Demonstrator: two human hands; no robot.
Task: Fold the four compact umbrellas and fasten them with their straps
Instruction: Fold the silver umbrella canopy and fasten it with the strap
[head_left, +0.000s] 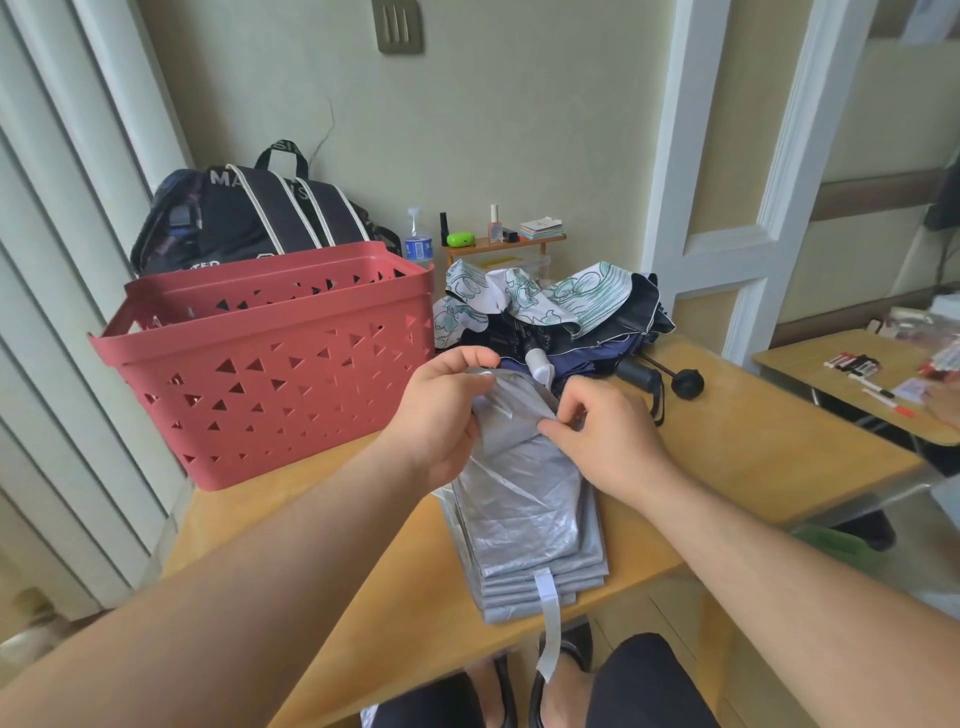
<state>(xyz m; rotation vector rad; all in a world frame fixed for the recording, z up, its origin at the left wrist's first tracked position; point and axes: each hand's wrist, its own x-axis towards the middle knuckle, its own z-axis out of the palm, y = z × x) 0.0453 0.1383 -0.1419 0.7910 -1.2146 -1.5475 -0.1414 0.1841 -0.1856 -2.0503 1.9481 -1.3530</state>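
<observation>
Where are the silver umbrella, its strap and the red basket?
silver umbrella (524, 514), head view: middle of the pleated canopy on the table.
strap (549, 618), head view: loose strip hanging over the table's near edge.
red basket (270, 384), head view: front perforated wall.

The silver umbrella (524, 499)'s far end is buried under both hands, so no telling what the fingers pinch there. The floral umbrella (524, 301) covers most of the dark ones. Backpack (249, 218) lettering is half hidden behind the red basket (270, 364).
</observation>
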